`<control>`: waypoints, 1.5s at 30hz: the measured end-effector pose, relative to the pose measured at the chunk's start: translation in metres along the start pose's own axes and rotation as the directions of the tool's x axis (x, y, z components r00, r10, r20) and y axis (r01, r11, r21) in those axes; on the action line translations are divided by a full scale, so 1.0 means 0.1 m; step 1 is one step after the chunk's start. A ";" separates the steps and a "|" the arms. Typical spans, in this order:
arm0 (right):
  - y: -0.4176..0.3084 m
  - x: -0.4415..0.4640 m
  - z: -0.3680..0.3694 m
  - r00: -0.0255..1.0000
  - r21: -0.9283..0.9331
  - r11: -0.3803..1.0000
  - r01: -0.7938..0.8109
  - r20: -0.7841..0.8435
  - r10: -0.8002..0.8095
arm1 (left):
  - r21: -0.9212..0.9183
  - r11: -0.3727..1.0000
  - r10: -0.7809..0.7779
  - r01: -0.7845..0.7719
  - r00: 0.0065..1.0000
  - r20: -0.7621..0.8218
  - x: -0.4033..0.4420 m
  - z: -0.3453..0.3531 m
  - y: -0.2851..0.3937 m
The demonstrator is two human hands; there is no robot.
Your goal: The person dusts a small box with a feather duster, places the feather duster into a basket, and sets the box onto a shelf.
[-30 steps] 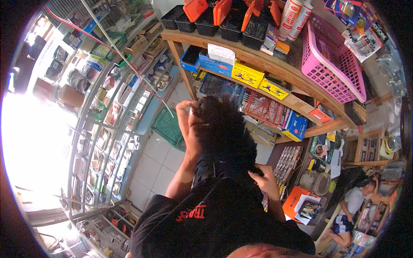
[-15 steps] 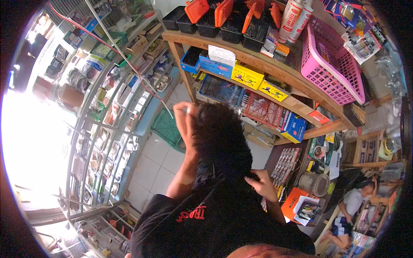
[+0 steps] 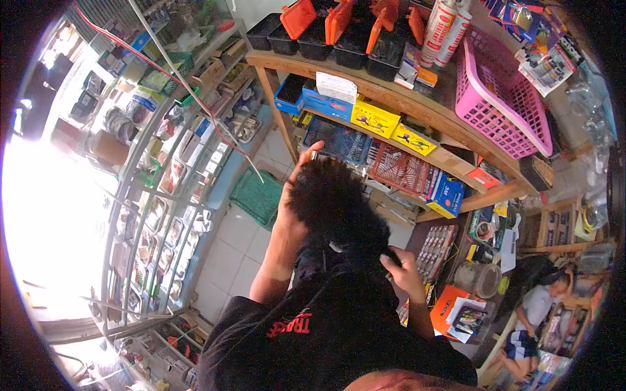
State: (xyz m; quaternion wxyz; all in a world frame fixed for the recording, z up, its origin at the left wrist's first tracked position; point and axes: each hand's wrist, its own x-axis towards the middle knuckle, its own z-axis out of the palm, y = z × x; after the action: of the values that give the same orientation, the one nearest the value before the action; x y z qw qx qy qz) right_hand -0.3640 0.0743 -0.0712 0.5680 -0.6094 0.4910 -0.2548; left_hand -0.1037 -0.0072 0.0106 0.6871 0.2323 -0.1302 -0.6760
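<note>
My blk tee (image 3: pixel 345 326) fills the low ctr, red print on the chest. Just beyond it, ctr of view, is a fuzzy blk tuft (image 3: pixel 336 202) btwn my hands; can't tell exactly what it is. L hand (image 3: pixel 287 215) lies along its L side, fingers up at the far end, a ring showing; fingertips partly hidden, so can't tell how tight or wide it is. R hand (image 3: pixel 405 274) is narrow, thumb & fingers pinching the tuft's near R edge. R of that hand: orange box (image 3: pixel 443 306) w/ papers on it, a clear tub (image 3: pixel 486 280) & packs in rows on a dark board. Past the L hand, a green basket (image 3: pixel 255 195) sits on wht floor tiles. Beyond the tuft is a wood rack (image 3: pixel 385 85): blue & red trays plus a 3M box (image 3: pixel 447 194) low down, yellow boxes on the shelf above, then on top blk bins w/ orange lids, 2 sealant tubes (image 3: pixel 447 32) & a pink basket (image 3: pixel 499 111), tilted. Far L, stocked glass shelves (image 3: pixel 163 195) by a bright opening. Far R, another person (image 3: pixel 535 309), grey top, is down near more shelves.
</note>
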 end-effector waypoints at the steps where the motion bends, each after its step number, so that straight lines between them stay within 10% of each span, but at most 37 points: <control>1: -0.14 -0.01 0.01 0.997 0.031 0.999 0.015 -0.071 -0.013 | -0.073 0.997 -0.027 0.025 0.999 -0.027 -0.01 0.01 -0.02; 2: -0.29 -0.04 0.03 0.989 0.061 0.998 0.030 -0.143 -0.021 | 0.161 0.986 0.040 -0.036 0.999 -0.022 0.01 -0.06 -0.06; 5: -0.02 -0.07 -0.14 0.992 -0.025 0.998 0.051 -0.113 -0.053 | -0.156 0.980 -0.139 0.123 0.985 -0.098 0.20 -0.34 -0.13; 8: -0.03 -0.10 -0.29 0.993 -0.174 0.980 0.098 0.077 -0.086 | -0.062 0.982 -0.182 0.176 0.978 -0.103 0.13 -0.40 -0.07; 31: 0.15 -0.08 -0.15 0.985 -0.221 0.964 0.150 -0.055 -0.166 | 0.172 0.985 0.010 0.001 0.998 -0.061 0.07 -0.18 -0.19; 33: 0.09 -0.05 -0.17 0.975 -0.213 0.952 0.218 0.095 -0.202 | 0.911 0.333 0.246 -0.243 0.955 0.165 0.33 -0.77 -0.37; 35: 0.07 -0.06 -0.12 0.993 -0.027 0.993 0.112 -0.027 -0.113 | 0.918 0.323 0.225 -0.230 0.961 0.161 0.34 -0.78 -0.37; 37: 0.38 -0.15 -0.07 0.986 0.123 0.988 -0.090 -0.127 0.105 | 0.209 0.976 -0.049 0.058 0.998 -0.049 0.11 -0.22 -0.23; 42: -0.18 0.11 -0.01 0.960 -0.074 0.962 0.263 -0.082 -0.269 | 0.508 0.856 0.022 -0.097 0.988 0.152 -0.06 -0.28 -0.34; 45: -0.06 0.16 0.06 0.981 0.058 0.995 0.079 -0.181 -0.068 | 0.620 0.754 0.069 -0.219 0.964 0.257 -0.13 -0.35 -0.45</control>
State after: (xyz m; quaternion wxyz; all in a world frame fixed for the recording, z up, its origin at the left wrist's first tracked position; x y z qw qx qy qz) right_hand -0.3503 0.0617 -0.0711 0.5313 -0.5829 0.5087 -0.3452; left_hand -0.1261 0.0119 -0.0396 0.5977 0.3671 -0.4457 -0.5562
